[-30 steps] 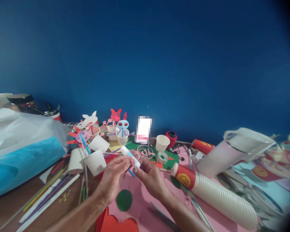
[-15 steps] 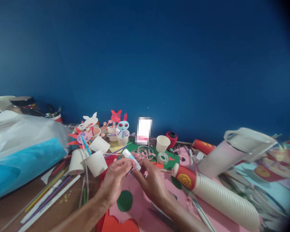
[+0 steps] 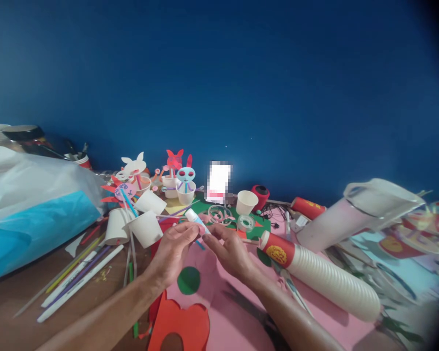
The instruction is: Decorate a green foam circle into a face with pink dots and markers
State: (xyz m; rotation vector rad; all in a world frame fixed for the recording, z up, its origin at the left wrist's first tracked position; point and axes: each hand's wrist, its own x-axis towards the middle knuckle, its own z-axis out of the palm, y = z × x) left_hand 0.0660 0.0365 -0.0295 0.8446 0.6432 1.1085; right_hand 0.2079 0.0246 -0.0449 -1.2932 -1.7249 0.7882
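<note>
Near the middle of the view, my left hand pinches a small pink piece against a white and light-blue glue stick. My right hand has its fingers closed round the lower end of the same stick, close to my left fingertips. Pink paper lies beneath both hands, with a green paper circle on it. An orange-red cut paper shape is nearer to me, below the circle.
Paper cups and cup figures stand at the left rear. A long cup stack and a large pitcher lie at right. Pens and a blue-white bag are at left.
The view has tilted down slightly, so the table's objects appear higher. My right fingers have closed in round the lower end of the stick, covering more of it.
</note>
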